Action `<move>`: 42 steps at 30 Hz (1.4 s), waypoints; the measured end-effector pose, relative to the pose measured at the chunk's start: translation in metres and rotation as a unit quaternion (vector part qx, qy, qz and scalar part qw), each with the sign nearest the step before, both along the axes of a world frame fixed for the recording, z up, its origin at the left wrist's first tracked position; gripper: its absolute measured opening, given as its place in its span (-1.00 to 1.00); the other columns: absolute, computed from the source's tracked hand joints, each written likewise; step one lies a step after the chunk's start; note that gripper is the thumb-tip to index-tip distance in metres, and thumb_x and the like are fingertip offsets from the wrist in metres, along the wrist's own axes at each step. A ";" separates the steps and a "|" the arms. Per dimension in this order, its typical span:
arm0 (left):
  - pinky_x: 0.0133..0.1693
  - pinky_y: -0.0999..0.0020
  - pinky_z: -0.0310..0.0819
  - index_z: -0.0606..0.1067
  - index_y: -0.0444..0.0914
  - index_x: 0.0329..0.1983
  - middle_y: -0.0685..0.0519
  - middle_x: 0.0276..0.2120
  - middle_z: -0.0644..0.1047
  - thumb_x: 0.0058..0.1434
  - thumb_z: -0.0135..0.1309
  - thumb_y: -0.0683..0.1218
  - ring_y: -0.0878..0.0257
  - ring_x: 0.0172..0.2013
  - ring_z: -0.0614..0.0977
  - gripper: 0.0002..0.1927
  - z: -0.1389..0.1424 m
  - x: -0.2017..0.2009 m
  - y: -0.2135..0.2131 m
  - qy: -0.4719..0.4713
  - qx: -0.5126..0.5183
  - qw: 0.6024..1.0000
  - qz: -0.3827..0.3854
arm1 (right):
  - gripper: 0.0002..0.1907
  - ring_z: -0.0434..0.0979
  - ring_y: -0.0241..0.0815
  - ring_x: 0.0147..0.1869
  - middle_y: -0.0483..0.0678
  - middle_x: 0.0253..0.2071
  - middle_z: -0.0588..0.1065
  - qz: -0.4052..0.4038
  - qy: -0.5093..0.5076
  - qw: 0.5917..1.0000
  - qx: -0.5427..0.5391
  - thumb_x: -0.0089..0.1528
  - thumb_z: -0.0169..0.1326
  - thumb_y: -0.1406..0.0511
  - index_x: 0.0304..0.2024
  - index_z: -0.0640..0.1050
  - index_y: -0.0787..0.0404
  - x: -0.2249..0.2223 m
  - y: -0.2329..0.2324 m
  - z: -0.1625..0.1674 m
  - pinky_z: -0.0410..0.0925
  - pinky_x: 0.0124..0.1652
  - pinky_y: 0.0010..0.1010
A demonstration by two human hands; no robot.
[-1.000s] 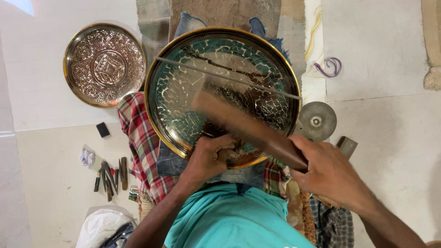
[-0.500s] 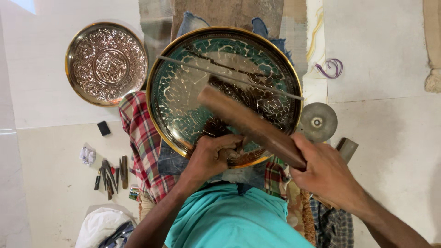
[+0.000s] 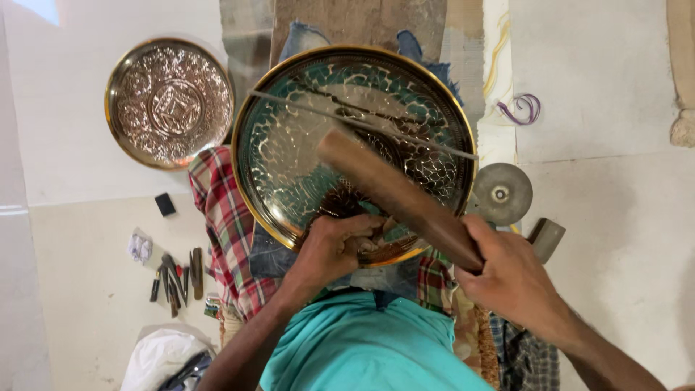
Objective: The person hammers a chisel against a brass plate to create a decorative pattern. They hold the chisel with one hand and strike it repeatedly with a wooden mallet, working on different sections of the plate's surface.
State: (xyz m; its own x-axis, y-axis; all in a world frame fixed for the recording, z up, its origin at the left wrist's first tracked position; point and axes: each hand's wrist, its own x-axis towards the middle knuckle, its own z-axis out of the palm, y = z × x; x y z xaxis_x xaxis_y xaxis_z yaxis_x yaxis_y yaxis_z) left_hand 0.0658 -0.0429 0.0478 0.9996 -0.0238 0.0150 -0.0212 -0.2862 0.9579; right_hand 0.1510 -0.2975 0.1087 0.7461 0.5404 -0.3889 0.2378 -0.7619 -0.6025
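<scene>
Landmark: big engraved brass tray [image 3: 289, 166], propped on cloth in front of the person.

Left hand [image 3: 337, 246] sat on the tray's near rim, fingers curled tight around something small. It looked like a punch or chisel set upright on the metal, but the tool itself was hidden under the fingers, so I couldn't confirm. The hand resting on the rim likely steadied the tool tip against the pattern.

Right hand [image 3: 510, 279] was just off the tray's near-right edge, fist closed on the handle end of a long wooden mallet [image 3: 394, 195]. The mallet lay diagonally over the tray's centre, head end above the left hand's spot; that fitted a striking grip, held far back for swing.

A thin pale line [image 3: 362, 124] crossed the tray's upper half, possibly a string or guide wire.

The red plaid cloth [image 3: 221, 217] under the tray's left edge probably padded it and stopped it sliding.

Left of the tray: a smaller embossed copper plate [image 3: 169, 103], set apart. Below-left of it, a row of small hand tools [image 3: 176, 275] lay on the floor within left-hand reach. Right of the tray: a grey round disc [image 3: 501, 193].
</scene>
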 end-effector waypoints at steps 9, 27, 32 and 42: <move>-0.21 0.35 0.65 0.57 -0.33 0.00 -0.13 -0.21 0.67 -0.08 0.00 -0.47 0.11 -0.21 0.78 -0.47 -0.006 -0.001 -0.002 -0.018 0.008 1.000 -0.006 | -0.59 0.63 -0.08 -0.55 0.09 -0.53 0.55 -0.093 0.006 0.994 0.048 0.06 0.20 0.29 -0.08 0.43 0.27 0.002 -0.006 -0.004 0.42 -0.54 -0.20; -0.40 0.33 0.57 0.57 -0.27 0.01 -0.09 -0.22 0.69 -0.09 0.11 -0.44 0.12 -0.37 0.76 -0.46 0.001 -0.004 0.006 0.006 0.002 1.000 -0.028 | -0.63 0.59 -0.29 -0.37 -0.05 -0.37 0.55 -0.163 0.016 0.956 0.244 0.10 0.30 0.34 -0.10 0.48 0.27 -0.025 -0.011 -0.020 0.50 -0.40 -0.40; -0.44 0.30 0.53 0.60 -0.28 0.04 -0.12 -0.23 0.69 -0.17 0.04 -0.48 0.10 -0.42 0.72 -0.36 -0.005 -0.005 0.007 -0.018 0.062 0.998 -0.027 | -0.40 0.58 -0.13 -0.44 0.10 -0.43 0.56 -0.081 0.042 0.996 -0.014 0.03 0.31 0.35 0.10 0.43 0.26 -0.017 0.000 -0.011 0.40 -0.43 -0.29; -0.03 0.30 0.65 0.55 -0.37 -0.08 -0.09 -0.17 0.65 0.07 0.10 -0.44 0.15 -0.11 0.70 -0.67 -0.012 -0.007 0.010 -0.035 -0.163 0.981 0.101 | -0.60 0.52 -0.31 -0.40 -0.03 -0.44 0.54 -0.276 0.064 0.926 0.249 0.09 0.38 0.34 -0.15 0.48 0.36 -0.069 0.001 -0.047 0.40 -0.40 -0.44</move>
State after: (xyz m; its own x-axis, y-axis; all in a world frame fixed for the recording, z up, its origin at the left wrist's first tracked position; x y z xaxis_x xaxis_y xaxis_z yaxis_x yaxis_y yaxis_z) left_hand 0.0588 -0.0329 0.0354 0.9797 0.1920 0.0570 -0.0639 0.0301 0.9975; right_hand 0.0823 -0.2962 0.0621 0.9274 0.2264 -0.2978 -0.2023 -0.3660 -0.9084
